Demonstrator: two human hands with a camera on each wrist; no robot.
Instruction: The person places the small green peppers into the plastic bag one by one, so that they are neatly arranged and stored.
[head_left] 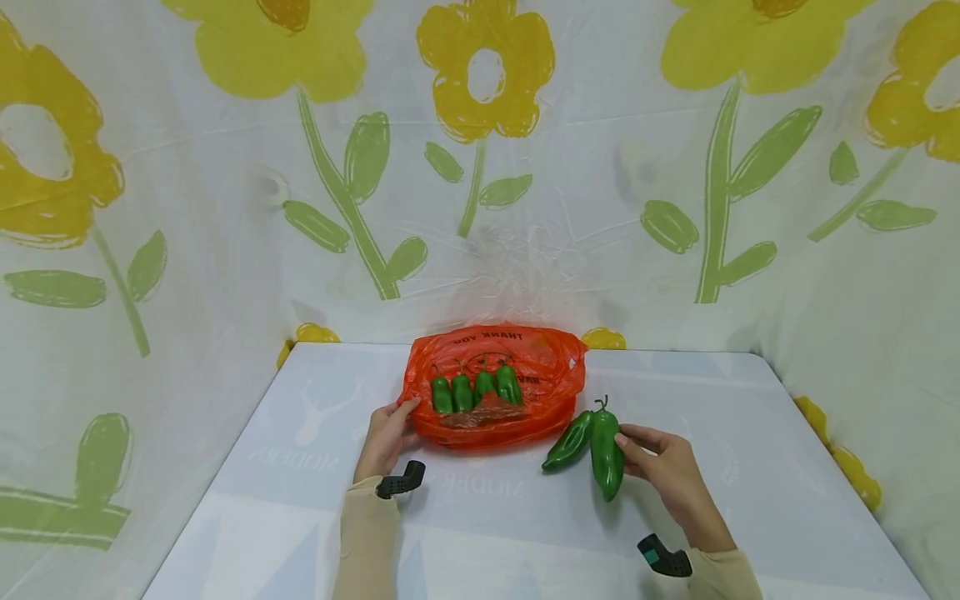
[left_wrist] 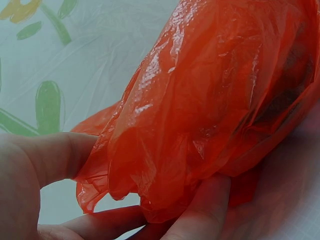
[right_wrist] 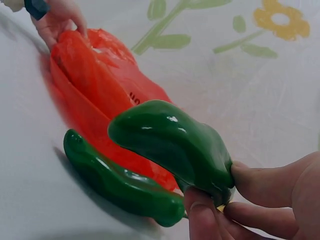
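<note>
A red plastic bag with printed lettering lies at the back of the table, its mouth spread so that several green peppers show inside. My left hand pinches the bag's left edge; the left wrist view has the thin crumpled plastic between thumb and fingers. On the right, my right hand grips a glossy green pepper near its stem end, tip toward me. Beside it a second loose pepper lies on the table by the bag's right side.
The white table carries faint printed designs. Behind it and along both sides hangs a flower-patterned sheet. A dark wrist camera is worn on the left wrist, another dark camera on the right.
</note>
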